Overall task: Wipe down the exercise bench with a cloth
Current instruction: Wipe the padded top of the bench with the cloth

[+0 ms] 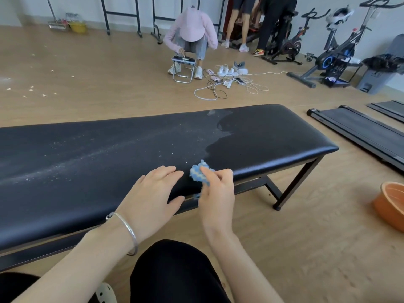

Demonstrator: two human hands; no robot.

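Left of the grips, the black padded tabletop (65,193) is streaked with white dust (91,157). Its near edge lies under both grips. The left grip (156,193) is laid flat on that edge, fingers straight. Just beside it, a bunched blue cloth (200,173) is pinched by the right grip (215,193) and touches the pad. Farther right, open wooden floor (317,237) is seen, then an orange basin (391,204).

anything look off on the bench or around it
Yes: a streak of white powder runs across the black bench pad, left and middle, with loose specks. The right end looks dark and clean. Pale scraps also litter the floor far left.
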